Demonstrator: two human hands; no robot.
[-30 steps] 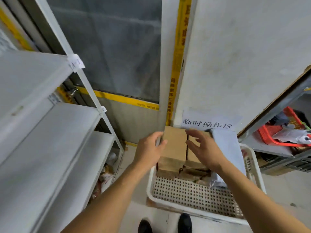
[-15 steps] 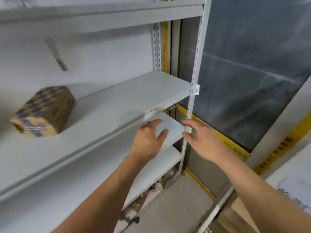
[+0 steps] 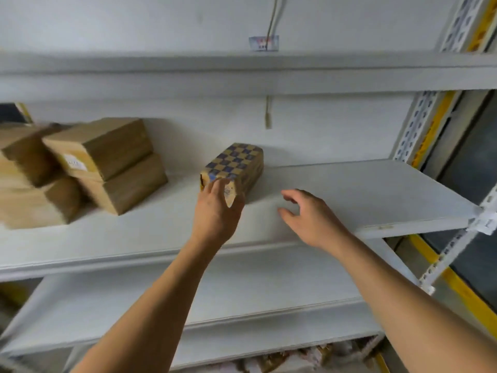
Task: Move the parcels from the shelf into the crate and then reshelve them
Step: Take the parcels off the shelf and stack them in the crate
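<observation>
- Left hand (image 3: 218, 208), mid-frame, lay against the near end of the checkered parcel (image 3: 233, 164), fingers loosely spread on it; a firm grip could not be told.
- Right hand (image 3: 309, 214), just right of it, hovered open above the shelf (image 3: 349, 189), holding nothing.
- Checkered parcel sat on the shelf at centre.
- Brown parcels (image 3: 102, 162) were stacked at the left.

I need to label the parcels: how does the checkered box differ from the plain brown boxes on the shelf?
The checkered box has a blue-and-tan pattern; the plain brown boxes have none. It lies alone, with the left hand on it; they are stacked at the left, untouched. All sit on one shelf.
</observation>
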